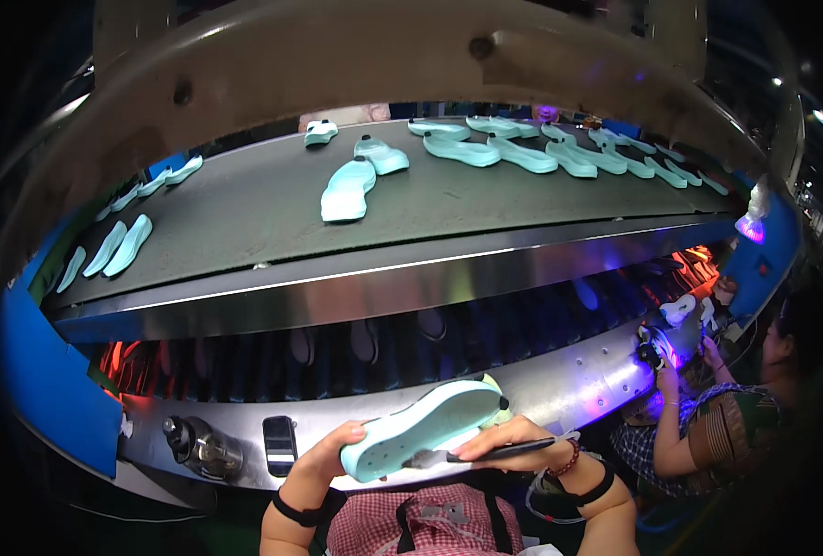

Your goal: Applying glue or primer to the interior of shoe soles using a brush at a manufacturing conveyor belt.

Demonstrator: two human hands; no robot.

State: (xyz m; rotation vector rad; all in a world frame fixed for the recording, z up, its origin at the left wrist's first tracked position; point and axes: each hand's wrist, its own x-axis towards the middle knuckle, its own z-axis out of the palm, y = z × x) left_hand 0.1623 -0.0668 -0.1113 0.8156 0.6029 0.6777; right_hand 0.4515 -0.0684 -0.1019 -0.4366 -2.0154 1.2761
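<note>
A pale mint shoe sole [421,426] is held tilted just above my lap, tread side toward me. My left hand [330,454] grips its heel end from below. My right hand [509,440] is closed on a thin dark brush [486,453], whose bristled tip touches the sole's lower edge. Both wrists wear dark bands, and the right one also has a beaded bracelet.
A grey conveyor belt [245,222] carries several mint soles [347,190]; a lower tier shows dark soles under blue and red light. A phone [280,445] and a small metal pot [209,449] sit on the steel ledge. A seated person [708,435] works at right.
</note>
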